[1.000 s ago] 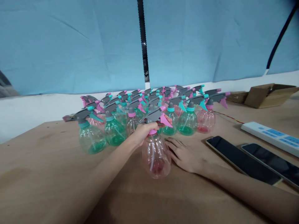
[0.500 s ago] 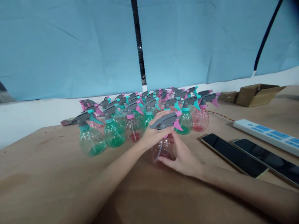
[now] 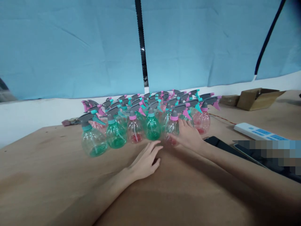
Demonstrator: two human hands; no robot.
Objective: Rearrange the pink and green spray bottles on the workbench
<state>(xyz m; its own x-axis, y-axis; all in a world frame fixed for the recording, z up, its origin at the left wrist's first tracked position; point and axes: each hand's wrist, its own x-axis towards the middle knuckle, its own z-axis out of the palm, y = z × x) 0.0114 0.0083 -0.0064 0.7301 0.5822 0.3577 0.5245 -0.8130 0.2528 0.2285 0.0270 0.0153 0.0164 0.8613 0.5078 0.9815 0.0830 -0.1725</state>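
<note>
My right hand [image 3: 188, 134] is wrapped round the lower part of a clear pink spray bottle [image 3: 173, 128] with a grey and pink head, standing upright in the front row. My left hand [image 3: 146, 159] is over the table in front of the bottles, fingers spread and holding nothing. Left of the gripped bottle stand a green bottle [image 3: 153, 128], a pink-collared bottle [image 3: 134, 130], another green bottle [image 3: 116, 135] and a teal-collared bottle [image 3: 94, 141]. Several more spray bottles are packed behind them, partly hidden. A pink bottle [image 3: 202, 118] stands to the right of my right hand.
Two dark phones [image 3: 223, 147] lie on the wooden table [image 3: 58, 175] at the right, partly covered by my right forearm. Behind them are a white power strip [image 3: 252, 131] and an open cardboard box [image 3: 255, 101]. A blue cloth [image 3: 94, 47] hangs at the back.
The pink bottle has moved away from me, into the front row, with my right hand still on it. My left hand has let go of its top and come down to the left, opening.
</note>
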